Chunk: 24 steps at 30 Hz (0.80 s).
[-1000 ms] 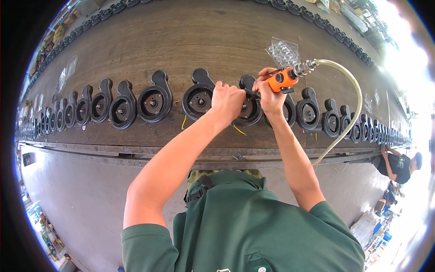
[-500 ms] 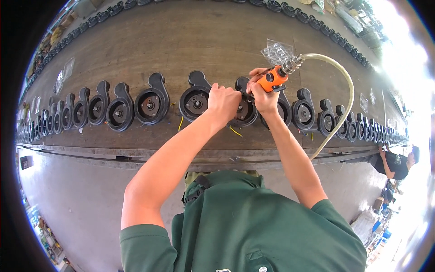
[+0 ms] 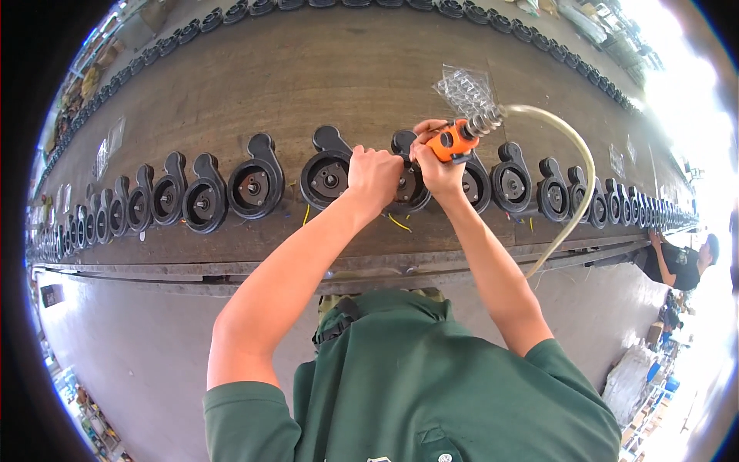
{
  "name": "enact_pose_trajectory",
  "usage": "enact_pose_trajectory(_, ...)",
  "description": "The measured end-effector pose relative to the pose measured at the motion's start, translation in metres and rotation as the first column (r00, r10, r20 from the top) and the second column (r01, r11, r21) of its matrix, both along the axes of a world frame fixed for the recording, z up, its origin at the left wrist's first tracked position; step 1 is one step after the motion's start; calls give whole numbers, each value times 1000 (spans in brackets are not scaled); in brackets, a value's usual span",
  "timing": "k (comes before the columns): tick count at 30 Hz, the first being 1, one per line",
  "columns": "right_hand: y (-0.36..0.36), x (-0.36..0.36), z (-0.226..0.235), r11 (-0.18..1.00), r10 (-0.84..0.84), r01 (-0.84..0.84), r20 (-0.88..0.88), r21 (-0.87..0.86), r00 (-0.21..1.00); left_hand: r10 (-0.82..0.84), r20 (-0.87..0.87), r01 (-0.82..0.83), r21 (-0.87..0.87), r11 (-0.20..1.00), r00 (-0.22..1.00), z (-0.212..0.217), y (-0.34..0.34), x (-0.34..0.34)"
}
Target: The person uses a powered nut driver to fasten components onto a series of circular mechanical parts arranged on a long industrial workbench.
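My right hand is closed around an orange air screwdriver, whose metal collar joins a clear hose. The tool's tip points down-left toward a round black plastic housing with a rounded neck at its far side. On this same housing's left side rests my left hand, its fingers curled together at the rim; what they hold, if anything, is hidden. Just left of that hand lies another black housing, with a metal plate and a central shaft inside. A yellow wire sticks out below the worked housing.
Similar black housings stand in a long row along the near edge of the brown table. Clear plastic bags of small parts lie beyond them. Another row lines the far edge. A person works at far right.
My right hand and the air screwdriver have shifted slightly left, and the hose has swung along. My left hand stays at the same housing. The whole view has tilted a little.
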State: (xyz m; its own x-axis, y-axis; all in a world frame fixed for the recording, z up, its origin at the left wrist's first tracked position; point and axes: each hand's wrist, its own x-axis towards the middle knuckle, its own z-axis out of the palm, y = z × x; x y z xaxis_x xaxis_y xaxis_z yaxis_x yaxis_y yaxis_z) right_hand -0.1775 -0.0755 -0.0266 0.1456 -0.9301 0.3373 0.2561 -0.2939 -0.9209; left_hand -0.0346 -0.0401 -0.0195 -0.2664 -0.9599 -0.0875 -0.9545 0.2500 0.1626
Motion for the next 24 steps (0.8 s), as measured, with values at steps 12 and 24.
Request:
enact_pose_trajectory(12,43,-8,14,991,-4,-12,122,131,993,-14,-47,10,-72,997,999,-6,3,0)
enact_pose_trajectory(24,49,-17,2,990,-29,14,110,138,993,-25,-31,26,5,1000,999,2,2,0)
